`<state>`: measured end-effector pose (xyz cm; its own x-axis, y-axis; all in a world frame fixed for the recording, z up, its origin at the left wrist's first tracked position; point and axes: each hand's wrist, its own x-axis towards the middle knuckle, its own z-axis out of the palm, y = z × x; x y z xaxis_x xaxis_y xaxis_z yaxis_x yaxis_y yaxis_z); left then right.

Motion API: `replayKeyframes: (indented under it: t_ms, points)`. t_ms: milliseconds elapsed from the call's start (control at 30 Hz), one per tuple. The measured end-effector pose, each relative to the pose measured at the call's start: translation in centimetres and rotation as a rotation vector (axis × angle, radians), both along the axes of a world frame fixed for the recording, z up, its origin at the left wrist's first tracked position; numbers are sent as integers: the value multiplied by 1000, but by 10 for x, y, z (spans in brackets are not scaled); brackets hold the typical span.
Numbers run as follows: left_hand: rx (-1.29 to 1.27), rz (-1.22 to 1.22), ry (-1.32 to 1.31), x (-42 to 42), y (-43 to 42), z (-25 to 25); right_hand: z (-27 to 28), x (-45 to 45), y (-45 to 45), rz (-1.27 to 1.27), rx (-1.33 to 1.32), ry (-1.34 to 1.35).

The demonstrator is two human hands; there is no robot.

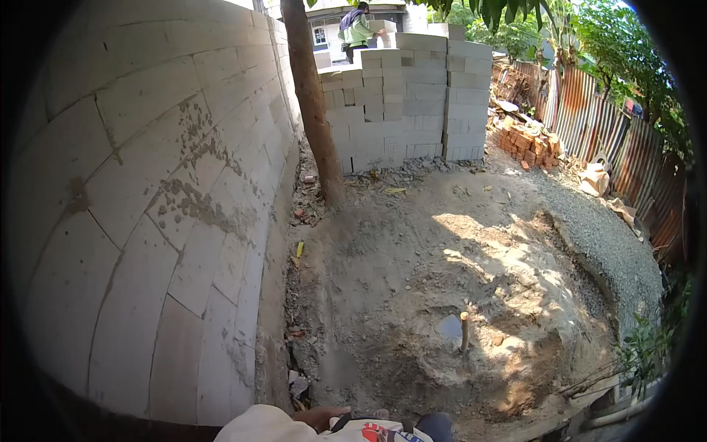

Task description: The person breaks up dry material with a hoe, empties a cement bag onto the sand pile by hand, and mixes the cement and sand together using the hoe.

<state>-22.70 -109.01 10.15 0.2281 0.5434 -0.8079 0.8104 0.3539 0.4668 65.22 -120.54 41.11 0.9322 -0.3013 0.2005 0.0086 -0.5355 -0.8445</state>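
At the bottom edge, my left hand [322, 418] reaches out of a pale sleeve [254, 425] and lies close against my front, near a dark strap. Its fingers are too small and partly hidden to make out any grip. My right hand cannot be made out. Farther ahead, a tool with a short wooden handle [465, 333] stands in the sand heap [398, 272], beside a pale grey patch that may be its blade.
A tall block wall [169, 221] runs along the left, with a tree trunk [313, 103] near it. Stacked pale blocks [412, 110] stand behind the sand, and a person [356, 29] is beyond them. Right are bricks [526, 141], gravel [611, 228] and a corrugated fence [582, 103].
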Motion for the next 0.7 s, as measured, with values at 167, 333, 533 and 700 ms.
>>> replayKeyframes:
  t_ms: [167,333,533,700]
  points:
    - [-189,-406,-299,77,-35,-6,-43,68,-85,-70,59,-42]
    - [22,-37,-265,88,-13,68,-46,52,-77,-4,165,-200]
    - [14,146,-15,90,-1,74,-30,23,-73,30,182,-151]
    - [310,-555,32,25,-30,-25,-44,35,-81,96,225,-203]
